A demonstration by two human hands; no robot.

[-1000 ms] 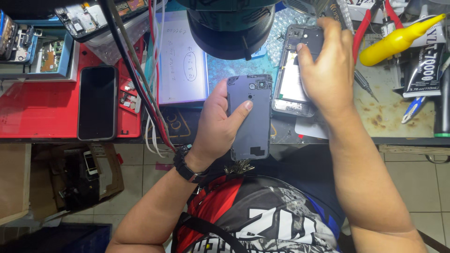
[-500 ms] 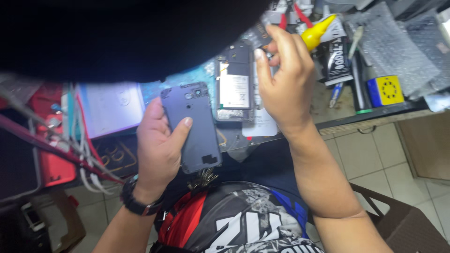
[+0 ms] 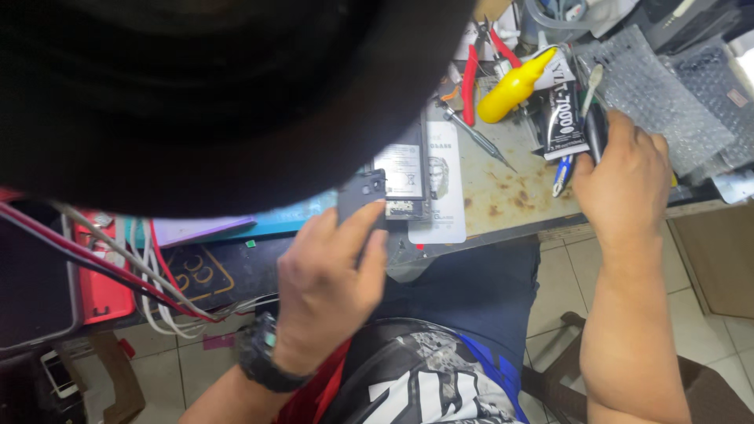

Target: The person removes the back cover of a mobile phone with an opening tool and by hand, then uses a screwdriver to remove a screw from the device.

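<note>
Your left hand [image 3: 326,290] gripping dark grey plastic phone back cover [image 3: 361,196]: light, thin, bendy; pinching edges safest. Right hand [image 3: 624,177] closing round black tool handle [image 3: 597,129].

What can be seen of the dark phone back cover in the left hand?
The phone back cover is a dark grey-blue shell, plastic by its look, with a camera cutout near its top edge. Only its upper part shows; the rest is hidden behind the left hand, whose fingers wrap its front. It is held roughly upright over the workbench's near edge, just left of an opened phone lying there.
</note>
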